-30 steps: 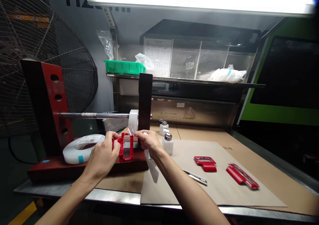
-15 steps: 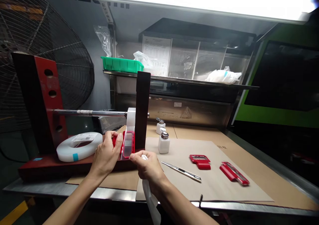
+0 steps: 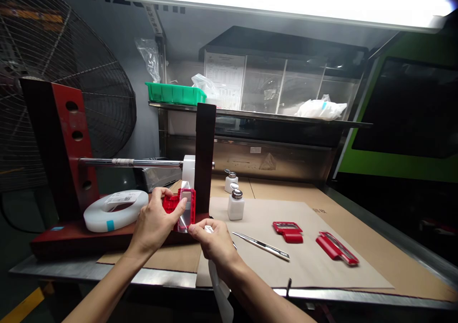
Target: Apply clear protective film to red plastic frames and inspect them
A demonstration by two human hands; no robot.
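My left hand grips a red plastic part with a window-like opening, its thumb pressed on the window area. Over that window lies a strip of clear film, which runs down from a white roll on the metal rod. With fingertips pinched, my right hand holds the lower end of the film at the part's bottom corner. A crumpled white strip is also tucked in the right hand and hangs below it. The right fingers hide part of that strip.
A red-and-black stand carries the rod; a spare film roll lies on its base. To the right are a utility knife, white pump bottles and two red parts on cardboard. A green tray sits on the shelf.
The red part has turned to show more of its face, with the film now over its window. My left thumb has moved right onto it; my right hand has barely shifted.
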